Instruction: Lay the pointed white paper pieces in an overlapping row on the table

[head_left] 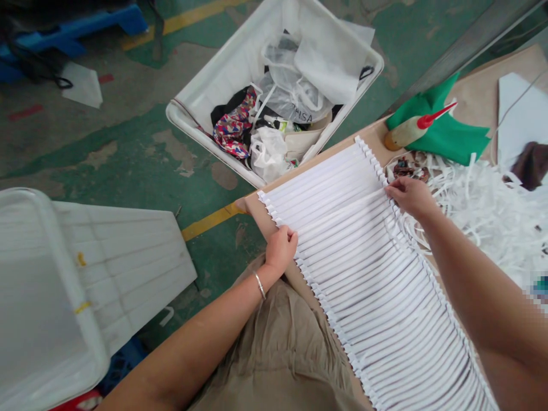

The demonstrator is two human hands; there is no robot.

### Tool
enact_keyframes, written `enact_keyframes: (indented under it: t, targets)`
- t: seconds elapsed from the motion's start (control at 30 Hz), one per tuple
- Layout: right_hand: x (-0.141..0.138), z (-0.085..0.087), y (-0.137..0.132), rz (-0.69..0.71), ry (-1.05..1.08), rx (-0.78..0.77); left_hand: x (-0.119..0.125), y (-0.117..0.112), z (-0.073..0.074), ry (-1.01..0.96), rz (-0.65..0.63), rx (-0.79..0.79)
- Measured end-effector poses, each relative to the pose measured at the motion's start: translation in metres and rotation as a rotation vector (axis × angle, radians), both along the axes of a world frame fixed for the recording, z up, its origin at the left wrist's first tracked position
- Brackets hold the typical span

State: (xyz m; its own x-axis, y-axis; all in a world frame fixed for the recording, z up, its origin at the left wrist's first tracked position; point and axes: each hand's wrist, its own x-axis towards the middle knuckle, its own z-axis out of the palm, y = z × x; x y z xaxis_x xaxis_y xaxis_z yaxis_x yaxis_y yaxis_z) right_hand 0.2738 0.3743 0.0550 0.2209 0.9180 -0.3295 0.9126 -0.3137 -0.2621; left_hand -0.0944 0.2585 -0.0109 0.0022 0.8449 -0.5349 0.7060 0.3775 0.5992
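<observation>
A long row of overlapping white strips (368,274) with small notched tabs along both edges lies on a brown cardboard-covered table (268,222). Near its far end, my left hand (281,249) pinches the left end of one white strip (338,216). On the opposite edge, the fingertips of my right hand (409,195) close on that strip's other end. The strip stretches straight between both hands, across the row. A bracelet circles my left wrist. Just beyond my right hand stands a glue bottle (406,132) with a red nozzle, tilted against green cloth (454,128).
A heap of curly white strip scraps (483,217) covers the table's right side. Beyond the table's far edge, a white bin (201,85) holds bags and patterned fabric. Another white tub (55,240) stands at left. A blue pallet (85,34) lies at upper left.
</observation>
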Motion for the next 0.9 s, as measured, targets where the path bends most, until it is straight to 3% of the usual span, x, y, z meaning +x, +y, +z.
enact_keyframes:
  t: [0.17, 0.63, 0.77, 0.9]
  targets:
    - [-0.001, -0.012, 0.007, 0.050, -0.067, 0.085, 0.000, 0.001, 0.001, 0.016, -0.012, 0.012]
    - [-0.002, -0.045, 0.011, 0.108, -0.185, 0.058, 0.000, 0.000, -0.004, 0.035, -0.049, 0.050]
    - [-0.008, -0.047, 0.013, 0.088, -0.246, 0.020, 0.001, 0.003, -0.001, 0.076, -0.066, 0.027]
    - [-0.007, -0.034, 0.005, 0.062, -0.322, 0.089, -0.003, 0.005, 0.006, 0.079, -0.061, 0.014]
